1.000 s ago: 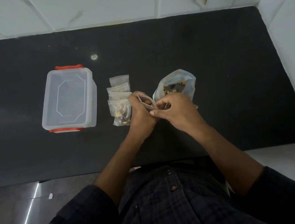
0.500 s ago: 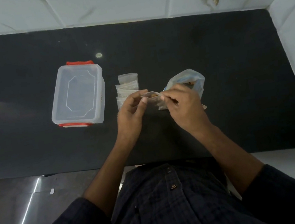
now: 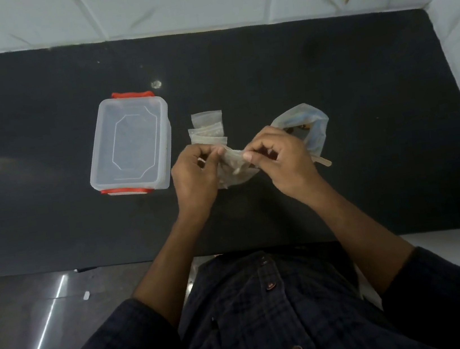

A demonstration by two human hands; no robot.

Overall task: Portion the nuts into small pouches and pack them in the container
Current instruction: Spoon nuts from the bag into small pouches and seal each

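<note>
**Small pouch held at both top corners above the worktop**

Nearest the camera is the person's dark checked shirt (image 3: 260, 318) with buttons down the front; both forearms reach forward from it over the black worktop (image 3: 364, 126).

The left hand (image 3: 193, 176) pinches the left top corner of a small clear pouch (image 3: 235, 167) between thumb and fingertips. The right hand (image 3: 283, 161) pinches the pouch's right top corner in the same way, its other fingers curled. The pouch hangs between the two hands, its mouth stretched taut, with pale contents visible inside (too blurred to identify individually).

Just beyond the pouch and slightly left of it, a small stack of clear pouches (image 3: 207, 128) lies flat on the worktop. Beyond the pouch to the right, partly behind the right hand, stands a larger clear bag (image 3: 309, 124) with its mouth open and dark pieces visible within. A flat wooden stick (image 3: 321, 160) shows at the right of the right hand, beside that bag.

Left of the pouch, apart from it, sits a clear lidded container (image 3: 129, 142) with red clips at its near and far ends; the lid is on.
</note>
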